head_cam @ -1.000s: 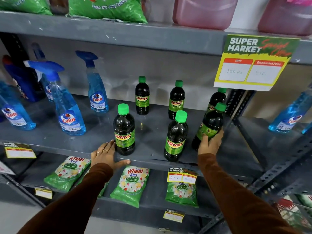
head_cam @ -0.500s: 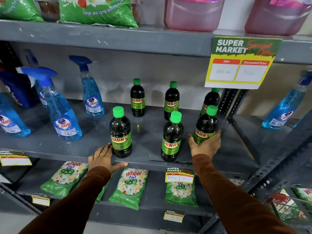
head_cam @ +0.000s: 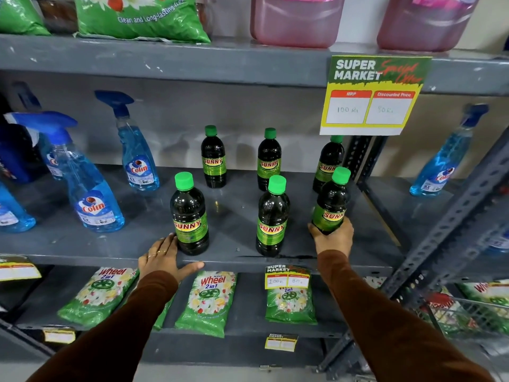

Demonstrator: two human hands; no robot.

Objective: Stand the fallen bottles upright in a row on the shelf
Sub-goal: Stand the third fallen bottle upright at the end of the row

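Observation:
Several dark Sunny bottles with green caps stand on the grey middle shelf (head_cam: 237, 205). Three stand at the back: back left bottle (head_cam: 213, 158), back middle bottle (head_cam: 268, 158), back right bottle (head_cam: 327, 161). In front, the front left bottle (head_cam: 189, 216) and front middle bottle (head_cam: 272, 219) stand upright. My right hand (head_cam: 333, 238) grips the base of the front right bottle (head_cam: 332, 202), which is nearly upright, leaning slightly. My left hand (head_cam: 165, 257) rests flat on the shelf's front edge, just left of the front left bottle, holding nothing.
Blue Colin spray bottles (head_cam: 91, 194) stand at the left, another (head_cam: 443, 164) at the right. A price sign (head_cam: 374, 95) hangs from the upper shelf. Green Wheel packets (head_cam: 209, 299) lie on the lower shelf. A slotted metal upright (head_cam: 454, 216) runs at the right.
My right hand has tipped the front right bottle from a clear lean to nearly upright. My left hand has stayed on the shelf edge.

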